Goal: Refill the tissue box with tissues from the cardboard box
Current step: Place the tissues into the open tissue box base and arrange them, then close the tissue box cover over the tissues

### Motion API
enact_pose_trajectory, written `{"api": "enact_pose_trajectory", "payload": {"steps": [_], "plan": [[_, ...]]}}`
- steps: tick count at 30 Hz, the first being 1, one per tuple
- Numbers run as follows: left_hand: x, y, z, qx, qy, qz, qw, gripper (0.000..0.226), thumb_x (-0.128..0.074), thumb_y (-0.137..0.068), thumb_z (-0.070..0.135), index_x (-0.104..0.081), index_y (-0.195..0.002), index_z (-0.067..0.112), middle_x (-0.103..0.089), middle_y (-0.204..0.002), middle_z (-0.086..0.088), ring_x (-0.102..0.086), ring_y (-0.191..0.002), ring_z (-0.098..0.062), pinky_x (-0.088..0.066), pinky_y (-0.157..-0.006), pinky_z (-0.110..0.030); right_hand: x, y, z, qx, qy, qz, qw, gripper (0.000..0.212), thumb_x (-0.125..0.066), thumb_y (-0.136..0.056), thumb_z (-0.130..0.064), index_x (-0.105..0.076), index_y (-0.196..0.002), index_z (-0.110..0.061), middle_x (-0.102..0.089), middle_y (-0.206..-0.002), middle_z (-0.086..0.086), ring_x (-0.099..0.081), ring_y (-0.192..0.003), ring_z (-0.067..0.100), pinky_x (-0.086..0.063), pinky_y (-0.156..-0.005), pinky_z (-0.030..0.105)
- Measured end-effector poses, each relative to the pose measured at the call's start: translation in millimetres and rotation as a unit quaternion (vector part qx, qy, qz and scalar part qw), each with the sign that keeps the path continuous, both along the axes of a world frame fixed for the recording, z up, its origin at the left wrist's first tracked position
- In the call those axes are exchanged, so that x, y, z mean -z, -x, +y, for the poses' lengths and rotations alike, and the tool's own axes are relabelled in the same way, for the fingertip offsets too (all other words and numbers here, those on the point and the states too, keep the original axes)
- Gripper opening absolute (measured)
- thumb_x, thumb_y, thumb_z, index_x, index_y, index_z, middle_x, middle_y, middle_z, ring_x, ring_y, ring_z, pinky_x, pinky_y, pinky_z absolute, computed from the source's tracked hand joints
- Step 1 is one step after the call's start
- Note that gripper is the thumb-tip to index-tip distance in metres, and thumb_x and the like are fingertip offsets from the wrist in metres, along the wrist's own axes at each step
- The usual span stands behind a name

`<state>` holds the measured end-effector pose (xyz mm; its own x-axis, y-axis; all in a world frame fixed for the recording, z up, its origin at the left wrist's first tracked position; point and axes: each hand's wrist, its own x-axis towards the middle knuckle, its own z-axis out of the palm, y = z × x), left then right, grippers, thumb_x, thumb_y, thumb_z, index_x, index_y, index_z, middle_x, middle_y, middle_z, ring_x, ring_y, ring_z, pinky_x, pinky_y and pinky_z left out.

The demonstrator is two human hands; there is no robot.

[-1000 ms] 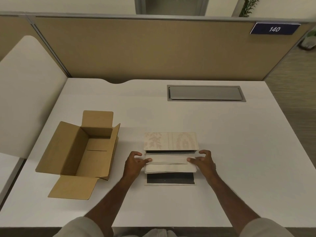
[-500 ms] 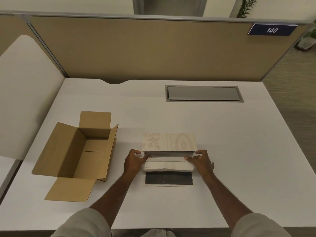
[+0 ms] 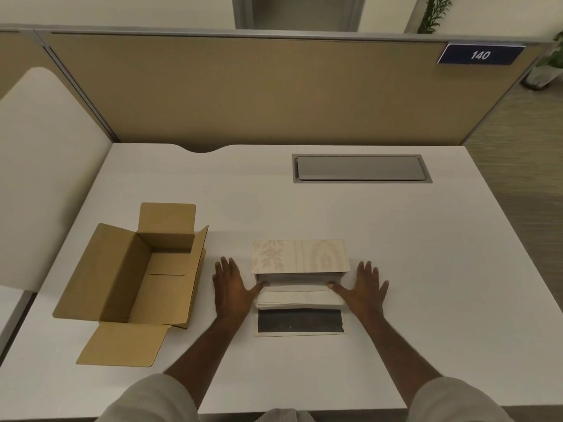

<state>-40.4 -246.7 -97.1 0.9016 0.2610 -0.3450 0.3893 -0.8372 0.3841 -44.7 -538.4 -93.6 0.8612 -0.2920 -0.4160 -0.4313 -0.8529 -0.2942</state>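
Left hand flat on white desk, fingers spread, thumb touching stack of white tissues. Right hand mirrors it. Stack half inside floral-patterned beige tissue box. Open brown cardboard box just left, empty.

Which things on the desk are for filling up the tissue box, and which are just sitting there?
For the job:
- tissue box
- stack of tissues, half in the box
- cardboard box, open, nothing showing inside
- left hand and right hand, spread flat beside the stack, thumbs at its ends

Just there:
- grey hatch in the desk
- number sign 140
- plants behind the partition
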Motion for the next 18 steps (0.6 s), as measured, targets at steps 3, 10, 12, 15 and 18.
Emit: {"api": "enact_pose_trajectory", "payload": {"steps": [3,10,12,15,18], "plan": [[1,0,3,-0.002,0.009,0.023,1.000,0.125,-0.055,-0.072,0.078,0.007,-0.154,0.007,0.009,-0.165,-0.012,0.008,-0.152,-0.028,-0.005,-0.125,-0.042,-2,2,-1,-0.013,0.019,0.005,1.000,0.117,-0.046,-0.077,-0.082,-0.002,-0.156,-0.007,0.003,-0.166,0.012,0.005,-0.153,0.028,0.004,-0.121,0.055],[-5,-5,4,-0.013,0.007,0.046,0.999,0.134,-0.059,-0.067,0.080,0.007,-0.153,0.002,0.009,-0.164,-0.016,0.007,-0.152,-0.031,-0.006,-0.125,-0.044,-4,5,4,0.001,0.000,0.035,0.999,0.115,-0.044,-0.080,-0.080,-0.001,-0.155,-0.005,0.004,-0.166,0.013,0.005,-0.153,0.027,0.004,-0.122,0.054],[-7,-7,4,-0.010,0.007,0.050,0.999,0.133,-0.059,-0.067,0.080,0.006,-0.153,0.002,0.008,-0.164,-0.017,0.006,-0.152,-0.031,-0.006,-0.125,-0.045,-6,4,5,-0.004,0.001,0.038,0.999,0.114,-0.044,-0.081,-0.079,-0.001,-0.156,-0.005,0.004,-0.166,0.013,0.005,-0.153,0.027,0.004,-0.122,0.054],[-11,-7,5,-0.008,0.044,0.052,0.998,0.129,-0.062,-0.070,0.074,0.008,-0.153,0.004,0.009,-0.164,-0.015,0.006,-0.152,-0.030,-0.005,-0.125,-0.045,-11,3,5,-0.010,-0.007,0.032,0.999,0.111,-0.045,-0.082,-0.077,0.000,-0.156,-0.008,0.004,-0.166,0.010,0.005,-0.153,0.026,0.005,-0.122,0.055],[-11,-4,6,0.018,0.100,0.021,0.995,0.121,-0.067,-0.075,0.063,0.009,-0.154,0.011,0.010,-0.165,-0.008,0.008,-0.152,-0.026,-0.005,-0.125,-0.044,-16,2,4,-0.025,-0.019,0.026,0.999,0.106,-0.049,-0.084,-0.074,-0.002,-0.157,-0.013,0.004,-0.167,0.006,0.005,-0.153,0.024,0.008,-0.120,0.056]]}}
